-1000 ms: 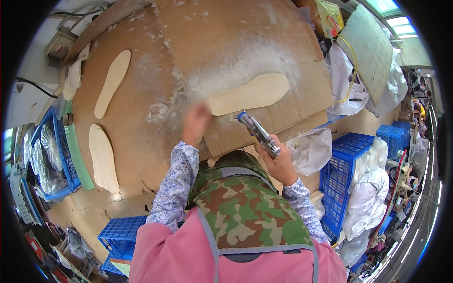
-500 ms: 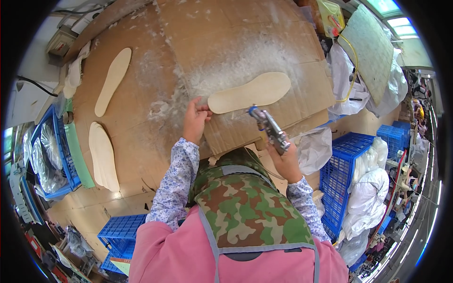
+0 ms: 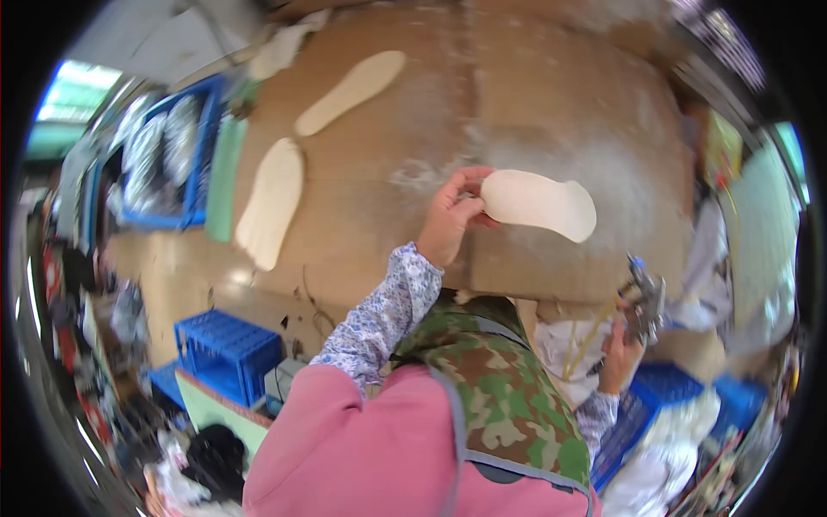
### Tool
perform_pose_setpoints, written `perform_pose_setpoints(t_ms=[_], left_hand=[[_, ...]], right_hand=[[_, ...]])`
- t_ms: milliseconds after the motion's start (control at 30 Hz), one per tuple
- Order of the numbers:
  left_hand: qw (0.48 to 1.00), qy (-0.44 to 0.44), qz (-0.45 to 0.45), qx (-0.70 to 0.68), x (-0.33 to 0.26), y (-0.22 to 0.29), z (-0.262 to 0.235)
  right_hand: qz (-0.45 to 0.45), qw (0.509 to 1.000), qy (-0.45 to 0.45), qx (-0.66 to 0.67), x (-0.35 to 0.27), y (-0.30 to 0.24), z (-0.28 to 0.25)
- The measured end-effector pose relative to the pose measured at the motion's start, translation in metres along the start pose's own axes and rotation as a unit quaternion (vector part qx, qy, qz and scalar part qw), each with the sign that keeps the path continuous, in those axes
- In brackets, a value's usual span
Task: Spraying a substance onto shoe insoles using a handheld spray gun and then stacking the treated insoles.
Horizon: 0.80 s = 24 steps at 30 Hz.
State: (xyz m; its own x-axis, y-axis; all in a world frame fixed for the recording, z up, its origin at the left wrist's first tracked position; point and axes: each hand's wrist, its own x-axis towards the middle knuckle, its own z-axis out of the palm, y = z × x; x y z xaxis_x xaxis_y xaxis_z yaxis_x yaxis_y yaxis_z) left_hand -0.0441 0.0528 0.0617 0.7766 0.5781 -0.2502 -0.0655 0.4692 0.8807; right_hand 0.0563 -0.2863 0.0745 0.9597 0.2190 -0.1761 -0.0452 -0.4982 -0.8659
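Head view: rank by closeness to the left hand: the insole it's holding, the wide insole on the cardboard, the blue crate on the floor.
1. Held insole, pinched in the left hand.
2. Wide insole, lying to the left on the cardboard.
3. Blue crate, lower left, off the cardboard.

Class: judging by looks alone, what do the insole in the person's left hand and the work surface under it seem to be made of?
Insole: probably foam or fibreboard, matt cream, thin and flat, holding its shape when gripped at one end. Work surface: corrugated cardboard, dull brown, with seams and whitish powdery residue.
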Motion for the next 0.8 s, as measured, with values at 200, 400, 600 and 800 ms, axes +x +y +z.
perform_pose_setpoints(t_ms=[200, 400, 600, 800], left_hand=[[0.98, 0.141, 0.132, -0.037, -0.08, 0.066, -0.092], [0.917, 0.33, 0.219, -0.046, -0.162, 0.048, -0.217], [0.809, 0.559, 0.008, 0.182, -0.187, -0.039, -0.32], [0.627, 0.534, 0.151, 0.547, -0.122, -0.021, -0.3]], right_hand=[[-0.05, 0.994, -0.088, 0.043, 0.008, -0.009, 0.023], [-0.077, 0.988, -0.136, 0.013, 0.015, -0.015, 0.037], [-0.048, 0.987, -0.154, -0.004, 0.019, -0.017, 0.06], [-0.031, 0.989, -0.142, -0.029, 0.011, -0.028, 0.062]])
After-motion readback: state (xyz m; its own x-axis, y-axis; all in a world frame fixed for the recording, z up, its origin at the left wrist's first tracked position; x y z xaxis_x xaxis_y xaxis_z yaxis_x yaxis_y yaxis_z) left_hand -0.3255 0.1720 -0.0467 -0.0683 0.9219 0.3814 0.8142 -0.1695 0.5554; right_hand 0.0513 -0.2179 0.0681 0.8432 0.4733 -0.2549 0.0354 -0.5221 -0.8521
